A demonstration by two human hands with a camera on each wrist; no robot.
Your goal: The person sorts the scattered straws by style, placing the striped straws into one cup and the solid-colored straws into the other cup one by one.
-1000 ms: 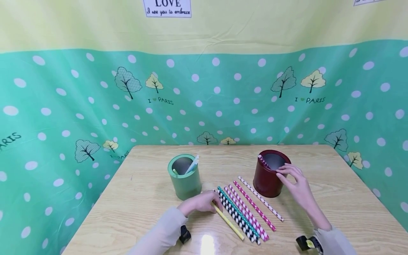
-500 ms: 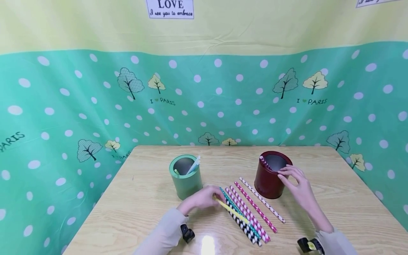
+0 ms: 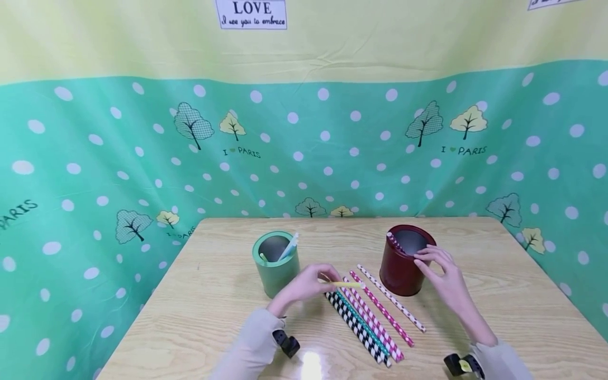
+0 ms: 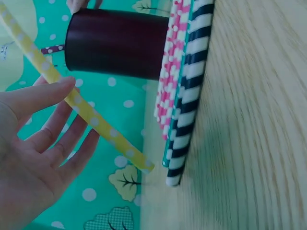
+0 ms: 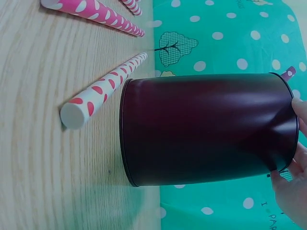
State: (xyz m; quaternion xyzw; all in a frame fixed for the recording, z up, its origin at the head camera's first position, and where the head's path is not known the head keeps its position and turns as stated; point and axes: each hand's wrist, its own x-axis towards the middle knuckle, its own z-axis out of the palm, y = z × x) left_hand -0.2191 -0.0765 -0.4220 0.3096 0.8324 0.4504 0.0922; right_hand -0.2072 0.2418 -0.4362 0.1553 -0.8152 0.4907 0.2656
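My left hand [image 3: 306,287] pinches a yellow dotted straw [image 3: 345,284] and holds it level above the table, just right of the green cup [image 3: 275,264]. In the left wrist view the yellow straw [image 4: 72,98] runs under my thumb and across my fingers [image 4: 62,143]. My right hand [image 3: 444,277] rests its fingertips on the near rim of the dark red cup [image 3: 404,264], which holds a pink dotted straw [image 3: 393,241]. In the right wrist view the fingers [image 5: 292,182] touch the dark red cup's [image 5: 206,129] rim.
Several patterned straws [image 3: 368,316] lie side by side on the wooden table [image 3: 214,316] between the cups: black-striped, teal, pink ones, and a white red-dotted one [image 3: 391,298]. The green cup holds a couple of pale straws [image 3: 287,247]. A green dotted cloth backs the table.
My left hand has lifted the yellow straw off the table and swung it from diagonal to level, moving up towards the green cup. The right hand has stayed on the red cup.
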